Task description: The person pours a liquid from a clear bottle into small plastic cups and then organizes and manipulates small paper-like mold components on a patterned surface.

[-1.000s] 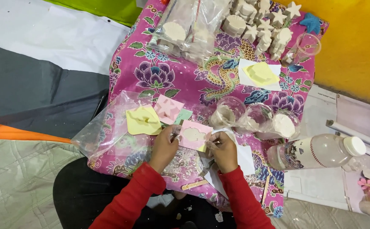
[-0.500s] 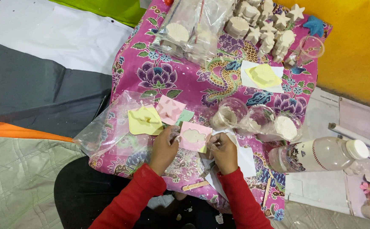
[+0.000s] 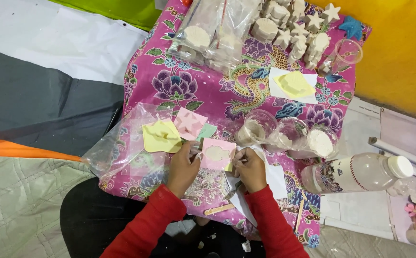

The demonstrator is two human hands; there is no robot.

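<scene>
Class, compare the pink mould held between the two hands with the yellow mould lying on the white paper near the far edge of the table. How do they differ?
The pink mould is gripped by the left hand and right hand; the yellow mould lies untouched on white paper. The pink mould is close to the person, the yellow mould farther off. The pink mould's cavity shows whitish filling; whether the yellow mould's is filled is unclear. Both are flat, squarish moulds.

One camera sits on the person's head. It looks almost straight down, from fairly close, at the pink flowery cloth and both red-sleeved arms reaching in from below.
</scene>
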